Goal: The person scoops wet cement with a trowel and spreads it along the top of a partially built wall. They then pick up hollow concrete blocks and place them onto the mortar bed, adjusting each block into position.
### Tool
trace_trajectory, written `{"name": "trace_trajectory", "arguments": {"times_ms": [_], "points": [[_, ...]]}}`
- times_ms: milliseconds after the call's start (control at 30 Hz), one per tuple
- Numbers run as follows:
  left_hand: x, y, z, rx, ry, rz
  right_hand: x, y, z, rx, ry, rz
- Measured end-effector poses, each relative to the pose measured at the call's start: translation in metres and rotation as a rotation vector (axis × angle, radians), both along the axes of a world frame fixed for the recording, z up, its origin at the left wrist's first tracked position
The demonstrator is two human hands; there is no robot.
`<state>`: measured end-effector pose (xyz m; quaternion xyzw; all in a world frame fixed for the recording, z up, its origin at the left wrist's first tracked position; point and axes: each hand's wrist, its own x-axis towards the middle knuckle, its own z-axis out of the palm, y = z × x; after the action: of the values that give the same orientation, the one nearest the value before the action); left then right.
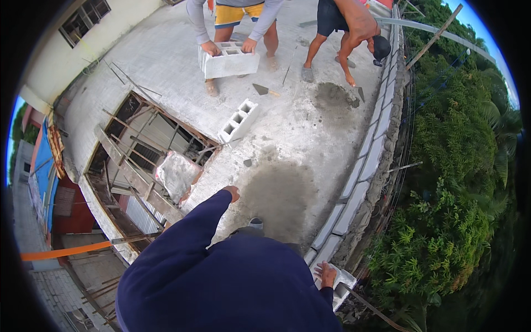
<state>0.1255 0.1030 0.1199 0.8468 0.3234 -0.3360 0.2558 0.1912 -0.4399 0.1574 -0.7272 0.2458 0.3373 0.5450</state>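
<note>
My left hand (233,193) reaches forward over the floor beside a grey, damp mortar patch (279,196). Its fingers are too small and partly hidden to show whether they are curled, and I make out nothing in them. At the lower right, my right hand (325,274) lies on a pale hollow concrete block (344,283) at the low wall's near end, fingers spread. Another hollow block (239,122) rests on the floor ahead. Farther off, a person in yellow shorts grips a large hollow block (229,61) with both hands.
A low block wall (359,182) runs along the right edge, with trees (442,232) beyond. To the left is a framed floor opening (144,144), a white sack (177,176) at its edge. A trowel (265,89) lies ahead; a second person bends near another mortar pile (334,99).
</note>
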Motion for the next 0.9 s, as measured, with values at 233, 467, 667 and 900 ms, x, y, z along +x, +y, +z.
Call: {"name": "trace_trajectory", "arguments": {"times_ms": [233,467,667,900], "points": [[0.063,-0.015,-0.020,-0.127,0.018,0.004,0.074,0.009,-0.036,-0.113,0.221,0.108],[0.120,0.009,-0.009,-0.219,0.038,0.326,0.240,0.047,-0.069,-0.192,0.428,0.431],[0.160,0.059,-0.020,-0.099,-0.169,0.526,0.474,0.207,-0.063,-0.176,0.030,0.545],[0.186,0.177,-0.069,-0.171,-0.400,0.762,0.559,0.480,-0.058,-0.178,-0.255,0.932]]}}
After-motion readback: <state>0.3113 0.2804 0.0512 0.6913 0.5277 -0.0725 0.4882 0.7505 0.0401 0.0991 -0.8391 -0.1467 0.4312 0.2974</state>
